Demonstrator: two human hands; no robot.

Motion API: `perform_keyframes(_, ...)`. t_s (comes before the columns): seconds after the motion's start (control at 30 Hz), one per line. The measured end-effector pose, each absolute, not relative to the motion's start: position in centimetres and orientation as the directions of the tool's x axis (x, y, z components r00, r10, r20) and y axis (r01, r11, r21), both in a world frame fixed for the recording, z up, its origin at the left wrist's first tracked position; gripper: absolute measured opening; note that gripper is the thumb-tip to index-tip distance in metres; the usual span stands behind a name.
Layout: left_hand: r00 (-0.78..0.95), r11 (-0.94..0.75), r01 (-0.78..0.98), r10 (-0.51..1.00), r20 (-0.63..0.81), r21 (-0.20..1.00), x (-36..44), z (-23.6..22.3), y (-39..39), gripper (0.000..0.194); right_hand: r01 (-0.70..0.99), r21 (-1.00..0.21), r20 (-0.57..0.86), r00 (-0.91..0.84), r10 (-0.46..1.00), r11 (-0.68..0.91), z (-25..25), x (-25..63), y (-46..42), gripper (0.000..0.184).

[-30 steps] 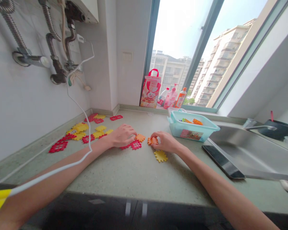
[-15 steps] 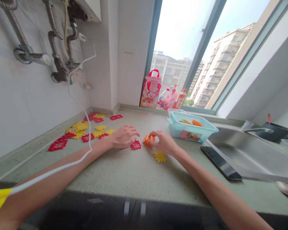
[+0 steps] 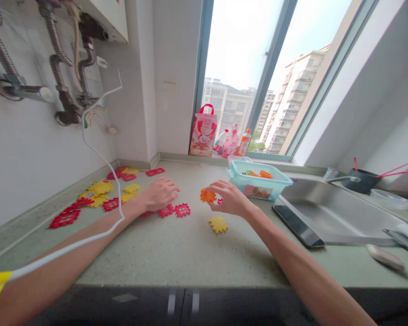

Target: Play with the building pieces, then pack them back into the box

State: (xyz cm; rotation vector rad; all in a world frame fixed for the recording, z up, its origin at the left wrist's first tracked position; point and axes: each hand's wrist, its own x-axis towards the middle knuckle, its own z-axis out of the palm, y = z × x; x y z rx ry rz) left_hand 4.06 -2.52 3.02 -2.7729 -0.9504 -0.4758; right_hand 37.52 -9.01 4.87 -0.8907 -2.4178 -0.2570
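My right hand (image 3: 230,197) pinches an orange interlocking plastic tile (image 3: 207,195) between thumb and fingers, just above the counter. A bit of red shows behind that thumb, too little to make out. Close below lies a yellow notched tile (image 3: 218,224), flat on the counter. My left hand (image 3: 160,194) is lowered with loosely bent, uncurled fingers, over or beside red tiles; nothing shows in its grasp. Near its fingertips are a red lattice tile (image 3: 182,210) and a second red tile (image 3: 166,210), partly under the hand.
Red and yellow tiles (image 3: 100,188) lie scattered at the left. A turquoise tub (image 3: 261,181) with orange pieces stands by the sink (image 3: 326,213). A phone (image 3: 298,225) lies at the sink's edge. A white cable (image 3: 102,233) crosses over my left forearm.
My right hand has lifted the orange tile a little off the counter. My left hand has drawn back slightly from the red tiles. The whole view has shifted a little.
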Motion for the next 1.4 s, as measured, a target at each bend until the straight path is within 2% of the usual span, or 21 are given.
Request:
perform_keyframes(0.1,0.724,-0.76,0.647,0.586,0.363,-0.062,3.2,2.7,-1.6,0.041,0.822,0.058,0.773,-0.396,0.495,0.567,6.4,41.3,-8.0,0.034)
perform_keyframes(0.2,0.714,-0.745,0.665,0.609,0.345,-0.063,2.8,2.5,-1.4,0.041,0.959,-0.052,0.915,-0.067,0.398,0.28,7.4,46.0,-6.9,0.034)
perform_keyframes(0.33,0.694,-0.722,0.69,0.64,0.329,-0.051,2.9,2.5,-1.6,0.043,0.961,-0.267,0.941,0.242,0.238,0.078,7.8,51.2,-6.2,0.04)
perform_keyframes(0.47,0.681,-0.713,0.701,0.655,0.328,-0.03,3.0,2.6,-1.7,0.041,0.924,-0.383,0.914,0.379,0.145,0.003,7.9,54.2,-6.2,0.048)
perform_keyframes(0.53,0.682,-0.714,0.7,0.657,0.322,-0.024,2.9,2.6,-1.8,0.04,0.902,-0.428,0.877,0.429,0.217,-0.054,7.9,55.0,-6.3,0.052)
perform_keyframes(0.6,0.682,-0.713,0.701,0.662,0.311,-0.018,2.9,2.6,-1.9,0.039,0.874,-0.463,0.76,0.476,0.442,-0.144,7.9,55.5,-6.3,0.056)
perform_keyframes(0.67,0.674,-0.704,0.71,0.675,0.3,-0.012,2.8,2.7,-2.0,0.039,0.85,-0.474,0.576,0.497,0.649,-0.23,7.9,55.6,-6.3,0.062)
perform_keyframes(0.7,0.669,-0.698,0.716,0.683,0.294,-0.006,2.8,2.7,-2.0,0.04,0.843,-0.473,0.509,0.498,0.702,-0.255,7.9,55.6,-6.3,0.066)
perform_keyframes(0.77,0.658,-0.687,0.726,0.7,0.277,0.011,2.8,2.8,-2.1,0.041,0.841,-0.471,0.486,0.499,0.718,-0.266,7.8,55.6,-6.4,0.07)
perform_keyframes(0.87,0.655,-0.684,0.729,0.708,0.266,0.026,2.7,2.6,-1.9,0.04,0.858,-0.436,0.551,0.494,0.673,-0.273,7.7,55.2,-6.5,0.067)
perform_keyframes(0.97,0.665,-0.695,0.719,0.692,0.282,0.009,2.5,2.3,-1.7,0.04,0.901,-0.349,0.676,0.431,0.598,-0.257,7.6,54.4,-6.4,0.061)
perform_keyframes(1.07,0.68,-0.707,0.707,0.675,0.288,-0.013,2.5,2.3,-1.6,0.041,0.971,-0.218,0.808,0.234,0.541,-0.095,7.3,52.6,-6.1,0.052)
perform_keyframes(1.17,0.645,-0.667,0.744,0.711,0.282,-0.02,1.9,2.7,-1.4,0.043,0.985,-0.092,0.843,-0.003,0.538,0.149,6.9,49.5,-6.0,0.042)
perform_keyframes(1.23,0.546,-0.56,0.828,0.788,0.284,-0.037,0.6,3.2,-0.9,0.046,0.941,-0.017,0.794,-0.193,0.576,0.338,6.6,47.0,-6.3,0.035)
perform_keyframes(1.3,0.362,-0.362,0.931,0.885,0.292,-0.055,-1.6,3.7,-0.1,0.054,0.877,0.025,0.692,-0.362,0.625,0.48,6.3,44.7,-6.9,0.028)
perform_keyframes(1.4,0.066,-0.054,0.997,0.963,0.262,-0.053,-5.8,3.8,1.7,0.076,0.836,0.06,0.56,-0.481,0.675,0.546,6.1,42.4,-7.8,0.022)
